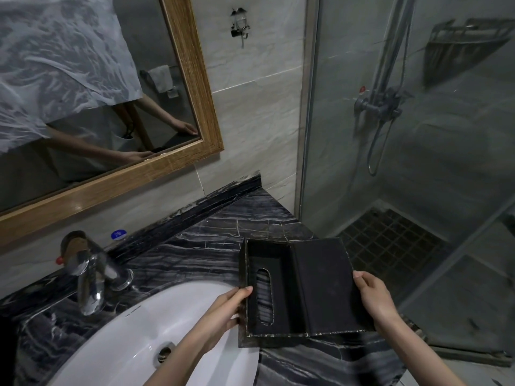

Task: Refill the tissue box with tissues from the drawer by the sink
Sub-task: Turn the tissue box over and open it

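A black tissue box [278, 291] lies upside down and open on the dark marble counter [211, 246], right of the sink. Its inside is bare, with the oval slot [264, 295] showing the counter through it. The hinged bottom flap [326, 282] is folded out to the right. My left hand [228, 307] grips the box's left wall, thumb over the rim. My right hand [374, 299] holds the flap's right edge. No tissues and no drawer are in view.
A white sink basin [133, 338] with a chrome tap [89, 274] sits at lower left. A wood-framed mirror [192, 87] hangs on the tiled wall. A glass shower partition [390, 162] stands just right of the counter's end.
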